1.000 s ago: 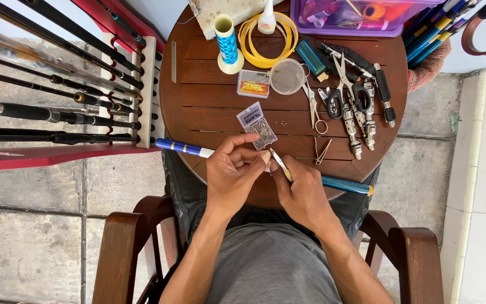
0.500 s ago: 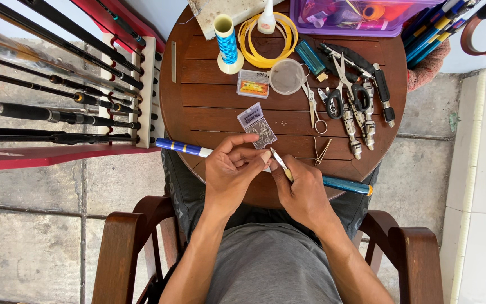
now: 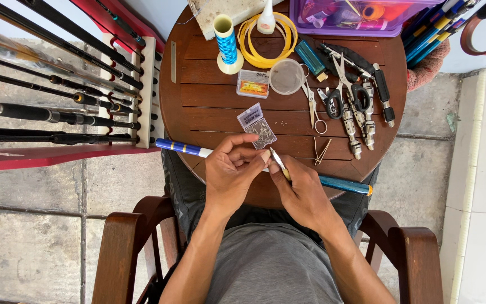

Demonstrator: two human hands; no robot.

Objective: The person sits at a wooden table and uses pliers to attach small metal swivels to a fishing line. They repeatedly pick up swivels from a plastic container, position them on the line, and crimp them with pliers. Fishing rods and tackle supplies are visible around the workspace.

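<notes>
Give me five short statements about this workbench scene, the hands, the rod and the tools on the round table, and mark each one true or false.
1. Both hands meet over the near edge of the round wooden table. True.
2. The right hand holds a slim metal tool pointed toward the left hand. True.
3. The spool of blue line lies tipped on its side. False: it stands upright near the far edge.
4. The small clear packet sits just beyond the fingers. True.
5. The blue-handled rod stands in the red rack. False: it lies across the near edge of the table, under the hands.
</notes>
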